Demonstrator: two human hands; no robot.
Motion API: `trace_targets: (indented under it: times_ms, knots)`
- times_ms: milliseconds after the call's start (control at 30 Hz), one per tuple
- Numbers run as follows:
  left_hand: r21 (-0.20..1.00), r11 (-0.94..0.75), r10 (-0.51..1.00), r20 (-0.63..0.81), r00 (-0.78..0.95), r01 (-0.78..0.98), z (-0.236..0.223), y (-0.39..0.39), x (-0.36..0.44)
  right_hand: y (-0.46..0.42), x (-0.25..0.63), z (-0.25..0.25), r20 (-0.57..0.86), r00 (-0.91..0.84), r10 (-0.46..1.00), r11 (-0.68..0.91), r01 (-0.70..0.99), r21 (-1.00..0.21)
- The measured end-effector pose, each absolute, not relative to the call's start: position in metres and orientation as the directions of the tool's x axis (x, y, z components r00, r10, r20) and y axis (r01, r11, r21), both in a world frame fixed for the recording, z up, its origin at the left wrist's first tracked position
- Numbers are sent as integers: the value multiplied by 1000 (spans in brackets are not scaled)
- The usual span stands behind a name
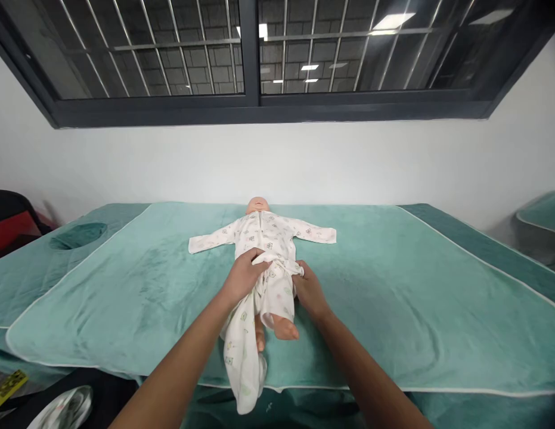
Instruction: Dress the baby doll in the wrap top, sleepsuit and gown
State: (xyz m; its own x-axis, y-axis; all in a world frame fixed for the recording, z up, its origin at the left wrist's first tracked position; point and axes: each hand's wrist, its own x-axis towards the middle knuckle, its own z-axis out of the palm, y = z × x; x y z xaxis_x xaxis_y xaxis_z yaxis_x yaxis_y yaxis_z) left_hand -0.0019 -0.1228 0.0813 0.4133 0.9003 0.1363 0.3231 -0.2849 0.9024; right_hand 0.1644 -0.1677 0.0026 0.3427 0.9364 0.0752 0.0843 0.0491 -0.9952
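A baby doll lies on its back on a green padded bed, its head toward the wall. It wears a white printed top with both sleeves stretched out sideways. White printed pants cover one leg, with the bare foot showing below the cuff. The other pant leg hangs loose beside the bare second leg, past the bed's front edge. My left hand grips the bunched waistband near the doll's middle. At the opposite hip, my right hand pinches the waistband's edge.
The green bed cover has white piping and spreads wide to both sides. A white wall and a barred window stand behind it. A dark bag with a red part is at the far left. Dark items lie below the front left edge.
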Motion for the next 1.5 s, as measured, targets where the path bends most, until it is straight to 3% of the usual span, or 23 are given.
trace_targets:
  times_ms: [133, 267, 400, 500, 700, 900, 1033, 1133, 1267, 1367, 1433, 1500]
  knots:
    - [919, -222, 874, 40, 485, 325, 86, -126, -14, -164, 174, 2, 101, 308, 946, 73, 101, -992]
    - [972, 24, 732, -175, 658, 232, 96, -125, -50, -162, 190, 2, 141, 216, 966, 111, 145, -983]
    - [975, 193, 843, -107, 528, -112, 89, -111, -75, -157, 201, 4, 129, 68, 989, 110, 232, -966]
    - [957, 240, 837, -121, 533, -160, 78, -110, -71, -158, 207, 15, 113, -48, 992, 122, 310, -943]
    - [981, 117, 855, -20, 518, -155, 85, -126, -34, -165, 191, 77, 194, -280, 940, 279, 305, -911]
    - [988, -9, 878, 82, 472, -155, 100, -128, -25, -147, 155, 106, 91, -380, 920, 224, 323, -919]
    - [999, 18, 863, -33, 503, 33, 92, -126, -44, -133, 156, 96, 33, -307, 951, 44, 28, -999]
    - [980, 4, 761, -131, 636, 197, 85, -127, -53, -130, 156, 88, 22, -306, 952, 10, -39, -999]
    - [996, 84, 857, -66, 510, -12, 77, -124, -47, -132, 149, 88, -26, -378, 925, -15, 32, -999]
    - [972, 135, 908, -43, 417, -193, 72, -117, -37, -133, 148, 93, -126, -501, 856, -26, 201, -979]
    - [954, 168, 911, -53, 410, -250, 70, -114, -34, -133, 148, 94, -158, -537, 829, -10, 267, -964]
    - [947, 203, 897, -78, 435, -248, 69, -113, -35, -131, 149, 92, -119, -506, 854, -6, 218, -976]
